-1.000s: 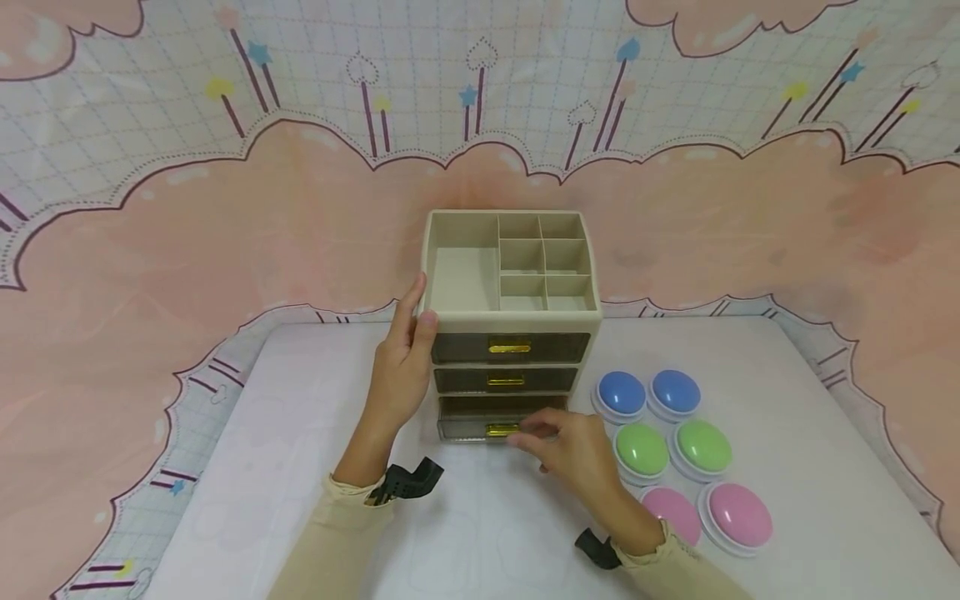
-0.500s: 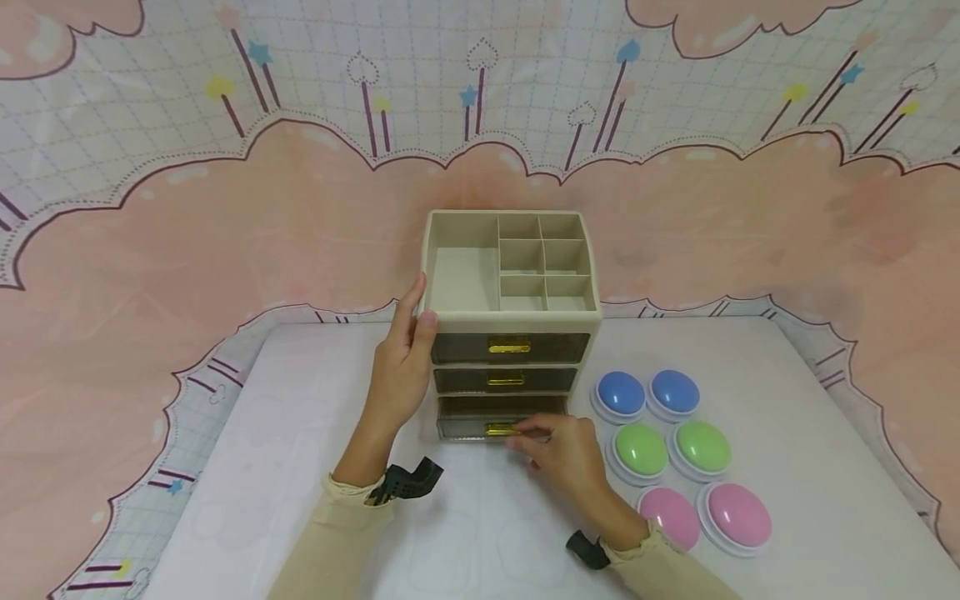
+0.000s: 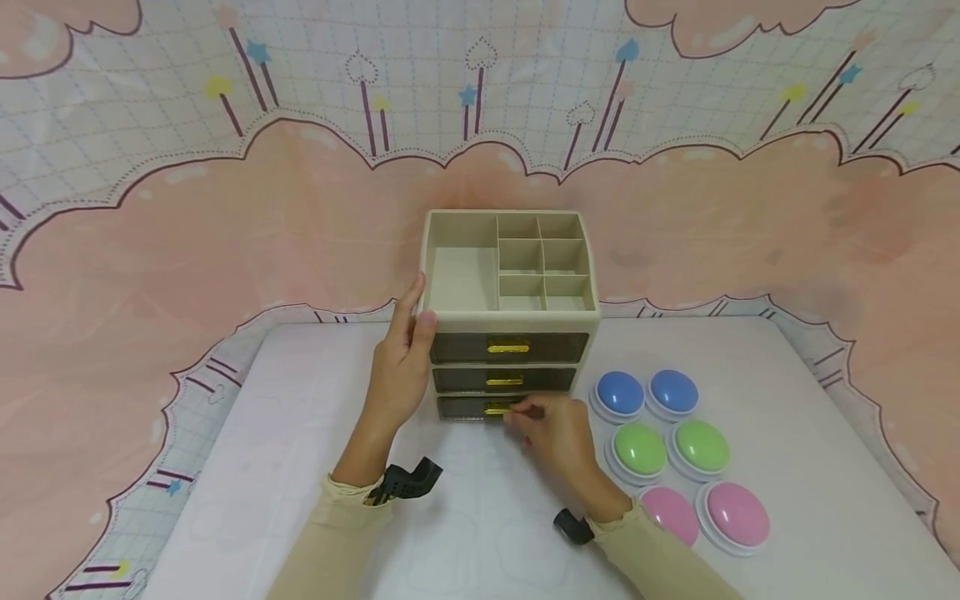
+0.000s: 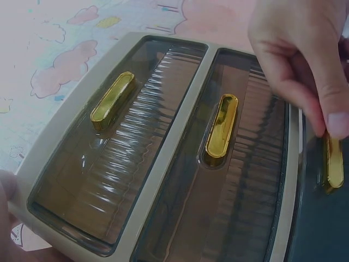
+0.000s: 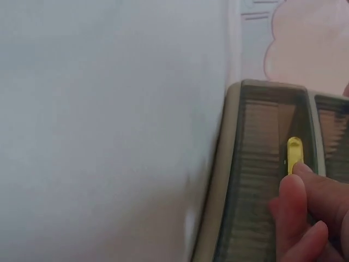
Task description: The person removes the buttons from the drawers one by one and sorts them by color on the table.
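Note:
A beige drawer organizer point(image 3: 510, 267) with an open compartment top stands at the middle of the white table. It has three smoky see-through drawers with gold handles. My left hand point(image 3: 401, 367) rests flat against its left side, thumb on the front corner. My right hand point(image 3: 551, 429) pinches the bottom drawer's gold handle point(image 3: 497, 408), and that drawer sits flush with the two above. The left wrist view shows the top handle point(image 4: 112, 101), the middle handle point(image 4: 221, 134) and right-hand fingers point(image 4: 297, 60) over the bottom handle point(image 4: 334, 169). In the right wrist view a fingertip point(image 5: 297, 213) touches that handle point(image 5: 294, 150).
Right of the organizer lie two blue dome buttons point(image 3: 619, 393), two green ones point(image 3: 701, 446) and two pink ones point(image 3: 738, 514) in pairs. The white table point(image 3: 300, 467) ends at a pink cloud-patterned backdrop point(image 3: 225, 225).
The bottom drawer stood slightly pulled out and has slid back in flush. My right hand moved with it toward the organizer. The left hand stayed put.

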Tool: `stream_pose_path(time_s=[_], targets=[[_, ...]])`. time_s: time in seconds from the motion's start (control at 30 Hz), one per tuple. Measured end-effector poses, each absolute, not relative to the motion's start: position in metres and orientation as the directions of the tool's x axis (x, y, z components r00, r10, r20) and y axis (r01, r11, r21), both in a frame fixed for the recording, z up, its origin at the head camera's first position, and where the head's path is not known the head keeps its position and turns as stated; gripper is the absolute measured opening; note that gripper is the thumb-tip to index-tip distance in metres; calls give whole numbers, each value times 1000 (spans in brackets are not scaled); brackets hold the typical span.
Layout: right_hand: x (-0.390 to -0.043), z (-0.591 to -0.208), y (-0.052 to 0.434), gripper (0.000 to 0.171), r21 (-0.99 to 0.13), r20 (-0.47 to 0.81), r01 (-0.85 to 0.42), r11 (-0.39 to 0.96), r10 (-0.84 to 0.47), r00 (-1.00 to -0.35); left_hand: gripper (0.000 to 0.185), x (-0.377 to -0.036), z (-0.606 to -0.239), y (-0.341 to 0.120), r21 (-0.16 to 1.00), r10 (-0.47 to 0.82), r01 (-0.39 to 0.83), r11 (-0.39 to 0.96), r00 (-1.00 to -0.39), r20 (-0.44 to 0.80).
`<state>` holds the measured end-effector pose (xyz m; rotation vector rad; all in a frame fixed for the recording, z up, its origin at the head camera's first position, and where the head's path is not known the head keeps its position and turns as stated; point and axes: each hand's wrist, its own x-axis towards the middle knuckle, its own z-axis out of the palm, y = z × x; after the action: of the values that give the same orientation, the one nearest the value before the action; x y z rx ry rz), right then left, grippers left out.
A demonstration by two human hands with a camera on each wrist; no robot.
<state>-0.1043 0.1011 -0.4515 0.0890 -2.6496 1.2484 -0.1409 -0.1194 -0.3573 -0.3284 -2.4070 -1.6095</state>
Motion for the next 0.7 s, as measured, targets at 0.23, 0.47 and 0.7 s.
stream_pose_path(time_s=[0.23,0.47,0.7], targets=[[-108,-451,103,9,-786,172,-108,608,46,-984,52,-141,-357,-119,877,72,315,363,-948,311],[-84,-420,122,6,-789,195,-122,602,57,-979,53,-139,-355,-124,883,82,260,390,-965,248],[-55,-377,180,15,-638,391,-246,730,31,-920,54,-130,-354,-156,840,126,225,493,-974,186]])
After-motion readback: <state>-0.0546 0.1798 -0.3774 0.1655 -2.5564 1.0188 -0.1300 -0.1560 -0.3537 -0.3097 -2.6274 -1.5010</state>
